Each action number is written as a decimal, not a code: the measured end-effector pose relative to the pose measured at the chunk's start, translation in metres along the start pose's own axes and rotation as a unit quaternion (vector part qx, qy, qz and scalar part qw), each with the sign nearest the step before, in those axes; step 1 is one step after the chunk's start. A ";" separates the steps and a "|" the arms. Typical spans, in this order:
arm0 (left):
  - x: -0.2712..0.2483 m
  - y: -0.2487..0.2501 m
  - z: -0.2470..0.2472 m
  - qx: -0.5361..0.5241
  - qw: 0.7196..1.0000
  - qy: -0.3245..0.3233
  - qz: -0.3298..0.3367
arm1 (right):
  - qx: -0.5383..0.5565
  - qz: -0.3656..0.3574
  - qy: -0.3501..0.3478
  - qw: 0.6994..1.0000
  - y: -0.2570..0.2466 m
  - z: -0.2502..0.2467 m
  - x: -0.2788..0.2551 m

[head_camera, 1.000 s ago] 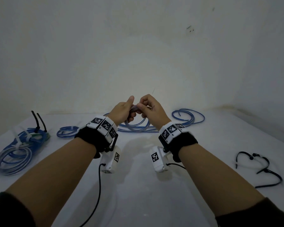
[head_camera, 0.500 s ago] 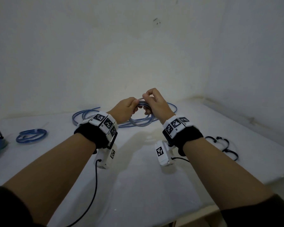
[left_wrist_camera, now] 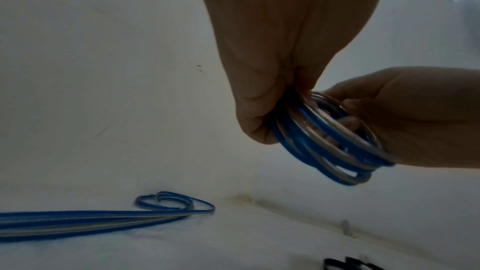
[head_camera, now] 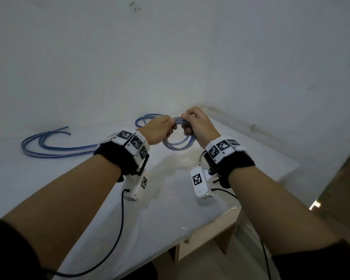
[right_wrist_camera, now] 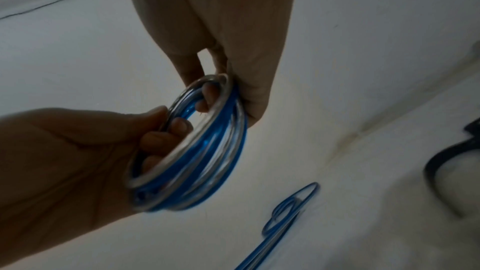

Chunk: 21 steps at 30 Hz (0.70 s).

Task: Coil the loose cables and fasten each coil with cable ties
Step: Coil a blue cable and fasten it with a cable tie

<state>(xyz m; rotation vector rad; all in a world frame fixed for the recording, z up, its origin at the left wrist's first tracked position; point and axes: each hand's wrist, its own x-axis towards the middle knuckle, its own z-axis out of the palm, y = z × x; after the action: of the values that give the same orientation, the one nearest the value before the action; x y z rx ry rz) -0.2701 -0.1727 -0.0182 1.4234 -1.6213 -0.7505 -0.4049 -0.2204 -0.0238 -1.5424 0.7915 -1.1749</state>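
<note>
A small coil of blue and clear cable [head_camera: 177, 142] hangs in the air above the white table [head_camera: 170, 199], held at its top by both hands. My left hand [head_camera: 160, 129] grips the coil's left side, fingers curled through the ring [right_wrist_camera: 166, 137]. My right hand [head_camera: 196, 125] pinches the right side of the coil [left_wrist_camera: 335, 147], fingers curled round the strands [right_wrist_camera: 223, 106]. No cable tie shows on this coil.
Loose blue cable [head_camera: 55, 144] lies stretched on the table to the left, ending in loops near the wall [left_wrist_camera: 171, 202]. Black cable ties [right_wrist_camera: 446, 163] lie on the table to my right. The table's right corner [head_camera: 291, 164] and front edge are near.
My head has turned to the right, so the finished coils on the left and the ties have left the head view. Both hands keep hold of the coil and have shifted right.
</note>
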 end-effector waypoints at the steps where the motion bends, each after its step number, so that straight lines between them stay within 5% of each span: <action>1: 0.003 0.002 0.008 0.005 1.000 0.002 0.000 | -0.010 0.009 -0.006 1.000 -0.001 -0.009 -0.002; 7: 0.010 0.007 0.049 -0.010 1.000 -0.012 -0.012 | -0.126 0.097 -0.042 0.986 -0.002 -0.071 -0.014; 9: 0.010 0.007 0.057 -0.015 1.000 -0.016 -0.014 | -0.293 0.105 -0.090 0.946 0.004 -0.091 -0.019; 13: 0.011 0.004 0.063 0.019 0.999 -0.024 -0.026 | -0.520 0.159 -0.226 0.808 0.016 -0.118 -0.027; 21: 0.014 0.001 0.067 -0.001 0.999 -0.018 -0.051 | -0.570 0.169 -0.286 0.751 0.032 -0.118 -0.037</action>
<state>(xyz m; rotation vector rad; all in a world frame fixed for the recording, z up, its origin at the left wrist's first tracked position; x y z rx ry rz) -0.3299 -0.1918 -0.0463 1.5088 -1.5844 -0.8410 -0.5263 -0.2337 -0.0617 -2.3864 1.3716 0.2492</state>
